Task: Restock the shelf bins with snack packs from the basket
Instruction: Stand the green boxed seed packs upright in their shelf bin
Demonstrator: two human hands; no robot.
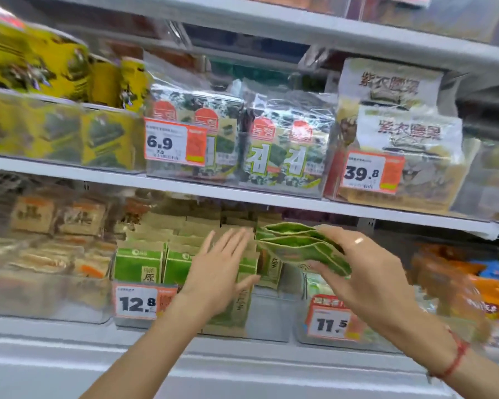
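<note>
My right hand (366,272) grips a small stack of flat green snack packs (297,246), held on edge just in front of the lower shelf. My left hand (219,263) is flat with fingers spread, pressed against the upright green packs (139,263) standing in the clear bin (268,321) marked 12.8. Several matching green packs fill that bin's left side, while its right front part shows bare plastic. The basket is out of view.
A clear bin tagged 11.5 (329,323) sits right of the green packs. Brown packs (55,220) fill the bin to the left, orange bags (470,289) the far right. Above, bins hold yellow packs (41,67), seaweed bundles (283,148) and beige bags (401,133). The shelf edge (242,194) overhangs the lower bins.
</note>
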